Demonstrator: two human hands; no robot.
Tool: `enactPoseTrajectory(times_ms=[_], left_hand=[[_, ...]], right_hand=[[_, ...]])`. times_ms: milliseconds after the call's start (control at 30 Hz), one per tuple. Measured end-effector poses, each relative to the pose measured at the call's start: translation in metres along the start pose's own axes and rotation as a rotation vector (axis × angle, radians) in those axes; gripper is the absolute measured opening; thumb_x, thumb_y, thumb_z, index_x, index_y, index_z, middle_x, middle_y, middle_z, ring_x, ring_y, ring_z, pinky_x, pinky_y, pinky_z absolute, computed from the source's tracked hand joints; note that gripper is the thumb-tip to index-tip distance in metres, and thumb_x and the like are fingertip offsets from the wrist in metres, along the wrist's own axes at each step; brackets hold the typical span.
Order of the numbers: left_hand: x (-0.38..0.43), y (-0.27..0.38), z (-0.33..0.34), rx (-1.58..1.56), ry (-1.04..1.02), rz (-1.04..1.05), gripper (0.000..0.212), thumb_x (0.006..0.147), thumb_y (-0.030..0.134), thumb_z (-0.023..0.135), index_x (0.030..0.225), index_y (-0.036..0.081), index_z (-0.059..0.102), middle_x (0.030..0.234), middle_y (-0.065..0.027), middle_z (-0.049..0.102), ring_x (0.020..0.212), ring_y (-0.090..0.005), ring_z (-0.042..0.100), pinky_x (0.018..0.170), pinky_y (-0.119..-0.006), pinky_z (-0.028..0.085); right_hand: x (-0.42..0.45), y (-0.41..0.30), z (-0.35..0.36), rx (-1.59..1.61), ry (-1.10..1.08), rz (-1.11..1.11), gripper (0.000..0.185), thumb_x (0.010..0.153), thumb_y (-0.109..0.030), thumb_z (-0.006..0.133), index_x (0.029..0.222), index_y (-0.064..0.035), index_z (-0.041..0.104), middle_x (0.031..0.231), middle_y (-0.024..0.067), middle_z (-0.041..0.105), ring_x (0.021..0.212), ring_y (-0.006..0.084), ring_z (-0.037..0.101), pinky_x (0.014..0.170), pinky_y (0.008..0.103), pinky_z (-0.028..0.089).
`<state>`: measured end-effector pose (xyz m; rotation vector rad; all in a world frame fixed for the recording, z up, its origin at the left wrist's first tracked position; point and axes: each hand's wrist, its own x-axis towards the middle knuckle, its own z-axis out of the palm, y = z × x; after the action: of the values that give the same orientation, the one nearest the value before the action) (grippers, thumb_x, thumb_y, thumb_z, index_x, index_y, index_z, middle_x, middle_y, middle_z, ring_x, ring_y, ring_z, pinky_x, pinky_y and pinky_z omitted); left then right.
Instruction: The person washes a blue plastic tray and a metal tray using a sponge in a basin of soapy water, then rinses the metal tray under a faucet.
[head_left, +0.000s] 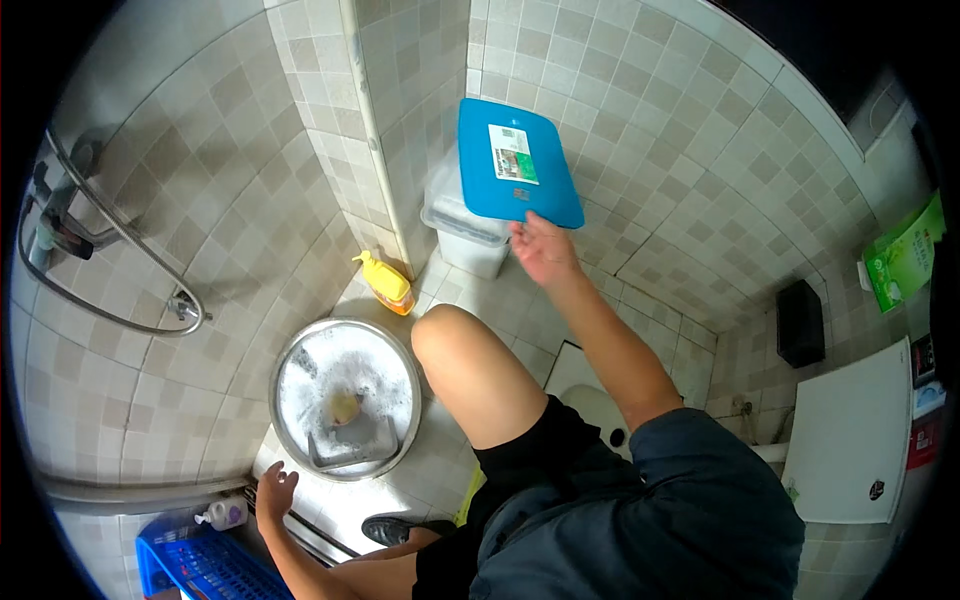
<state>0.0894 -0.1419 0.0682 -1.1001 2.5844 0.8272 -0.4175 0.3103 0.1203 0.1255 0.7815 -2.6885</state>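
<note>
My right hand (547, 249) reaches out, its fingertips at the near edge of a blue plastic lid (551, 176). Whether the fingers grip that edge or only touch it is unclear. The lid bears a printed label and overlaps a translucent white plastic bin (469, 247) in the corner. My left hand (276, 493) hangs empty, fingers loosely curled and apart, just off the near-left side of a round metal basin (411, 431). Inside the basin is foamy water with a grey, partly sunken tray-like container (352, 444) and a yellowish item (344, 409), perhaps a sponge.
A yellow pump bottle (388, 283) stands by the tiled wall. My bent knee (442, 337) is between basin and right arm. Beside it is a squat toilet (589, 397). A shower hose (127, 232) hangs left; a blue plastic basket (217, 562) and white bottle (225, 515) sit lower left.
</note>
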Motion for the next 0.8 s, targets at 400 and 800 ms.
enactPoseTrajectory(times_ms=[400,800], left_hand=[[-0.005,0.009,-0.004,0.05,0.006,-0.003,0.063,0.082,0.029,0.068,0.132,-0.006,0.058,0.116,-0.0297,0.067,0.11,-0.0384,0.067,0.095,-0.043,0.052],[0.001,0.004,-0.001,0.056,-0.006,-0.004,0.063,0.082,0.03,0.069,0.133,-0.005,0.057,0.117,-0.0297,0.067,0.111,-0.039,0.066,0.094,-0.043,0.052]], right_hand=[[0.071,0.094,0.041,-0.016,0.289,-0.057,0.04,0.095,-0.001,0.059,0.13,-0.0003,0.041,0.12,0.0184,0.055,0.105,0.0338,0.064,0.087,0.0434,0.061],[0.089,0.103,0.055,-0.13,0.298,0.185,0.036,0.106,-0.025,0.046,0.121,0.0073,0.045,0.121,0.0227,0.058,0.107,0.035,0.065,0.092,0.0474,0.058]])
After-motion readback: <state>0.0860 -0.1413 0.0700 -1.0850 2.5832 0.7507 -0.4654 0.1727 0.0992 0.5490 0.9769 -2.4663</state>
